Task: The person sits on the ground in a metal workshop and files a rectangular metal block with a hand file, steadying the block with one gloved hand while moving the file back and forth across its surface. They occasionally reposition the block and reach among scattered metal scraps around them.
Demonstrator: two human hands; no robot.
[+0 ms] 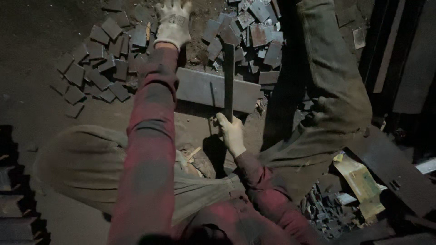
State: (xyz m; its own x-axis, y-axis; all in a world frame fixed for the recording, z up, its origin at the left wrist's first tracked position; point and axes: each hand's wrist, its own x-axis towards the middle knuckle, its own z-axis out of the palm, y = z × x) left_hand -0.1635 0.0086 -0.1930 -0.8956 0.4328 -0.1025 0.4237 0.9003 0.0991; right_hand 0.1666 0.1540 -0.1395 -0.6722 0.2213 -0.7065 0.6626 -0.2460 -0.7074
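The left hand (172,22), in a pale knitted work glove, reaches far forward at the end of a red checked sleeve and lies over the heap of small dark square metal plates (97,68) scattered on the dirt floor (32,54). Its fingers spread flat over the pieces at the top edge of the view; whether it has hold of any plate cannot be told.

The right hand (230,134), gloved the same way, is closed around the lower end of a long narrow dark metal bar (228,79). The bar stands nearly upright, its upper length crossing a flat grey rectangular metal slab (200,88) that lies on the floor between two heaps of plates. A second heap of square metal plates (254,31), some rust-coloured, lies just beyond the slab to the right.

The person's legs in grey trousers (331,81) frame the work. A crumpled yellow paper packet (361,181) lies at lower right, beside small dark scrap pieces (324,211).
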